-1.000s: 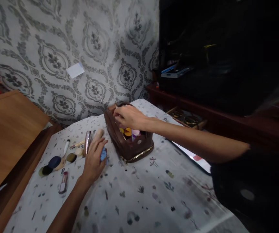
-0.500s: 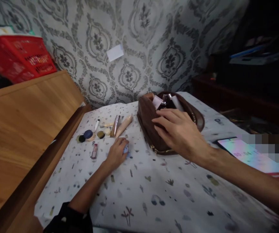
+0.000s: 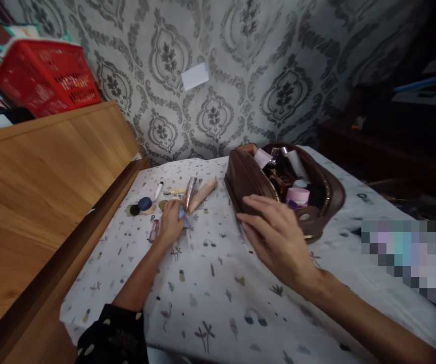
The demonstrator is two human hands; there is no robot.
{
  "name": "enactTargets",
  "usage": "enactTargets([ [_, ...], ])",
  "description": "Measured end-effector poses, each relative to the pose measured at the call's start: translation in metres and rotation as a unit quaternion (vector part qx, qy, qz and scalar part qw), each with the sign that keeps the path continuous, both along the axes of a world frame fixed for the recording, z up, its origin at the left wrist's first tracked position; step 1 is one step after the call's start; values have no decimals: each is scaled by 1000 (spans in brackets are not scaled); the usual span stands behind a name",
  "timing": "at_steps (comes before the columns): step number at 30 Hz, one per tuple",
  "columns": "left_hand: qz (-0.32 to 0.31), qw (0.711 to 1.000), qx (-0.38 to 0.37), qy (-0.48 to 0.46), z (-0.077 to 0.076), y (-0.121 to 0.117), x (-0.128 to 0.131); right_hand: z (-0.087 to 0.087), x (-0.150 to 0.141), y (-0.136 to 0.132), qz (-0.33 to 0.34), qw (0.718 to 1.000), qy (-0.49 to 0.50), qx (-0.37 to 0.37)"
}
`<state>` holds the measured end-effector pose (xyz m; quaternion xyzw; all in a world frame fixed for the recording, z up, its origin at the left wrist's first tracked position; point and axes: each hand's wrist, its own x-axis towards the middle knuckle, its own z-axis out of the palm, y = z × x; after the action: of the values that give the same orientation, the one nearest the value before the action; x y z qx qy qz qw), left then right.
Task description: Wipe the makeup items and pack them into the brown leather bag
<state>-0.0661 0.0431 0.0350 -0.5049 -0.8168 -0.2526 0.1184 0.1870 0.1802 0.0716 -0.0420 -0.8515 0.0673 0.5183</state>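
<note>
My left hand [image 3: 171,221] is closed over a small light-blue item [image 3: 182,213], mostly hidden by the fingers. Around it lie cosmetics: a peach tube [image 3: 204,194], a shiny metallic tube [image 3: 190,192], a blue-lidded jar [image 3: 146,204] and a small pink lip gloss tube [image 3: 153,230]. My right hand [image 3: 273,232] has its fingers stretched out in front of an unzipped brown bag [image 3: 246,177]; whether the fingertips touch its side I cannot tell. Inside the bag are a pink jar [image 3: 298,196] and several other containers.
A patterned white cloth [image 3: 202,283] covers the table. A wooden panel [image 3: 51,182] borders the left side, with a red basket [image 3: 47,76] above it. Patterned wallpaper [image 3: 218,60] rises behind. A blurred-out device [image 3: 410,258] lies at the right.
My left hand has moved left among the cosmetics with the light-blue item. My right hand has drawn back from over the bag's opening, uncovering the pink jar. The view has shifted slightly.
</note>
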Motion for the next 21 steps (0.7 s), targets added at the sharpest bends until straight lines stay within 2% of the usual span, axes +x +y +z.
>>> enactTargets([
  [4, -43, 999, -14, 8, -10, -1, 12, -3, 12, 7, -97, 994, 0, -48],
  [7, -64, 998, -8, 5, -15, -1, 17, -7, 20, 2, -117, 991, -19, -65],
  [15, -63, 998, 18, -23, -23, 0, 12, -13, 23, -14, -25, 994, 10, -103],
  [21, -67, 998, 4, -16, -22, -1, 14, -16, 32, -17, 24, 994, -39, -95],
])
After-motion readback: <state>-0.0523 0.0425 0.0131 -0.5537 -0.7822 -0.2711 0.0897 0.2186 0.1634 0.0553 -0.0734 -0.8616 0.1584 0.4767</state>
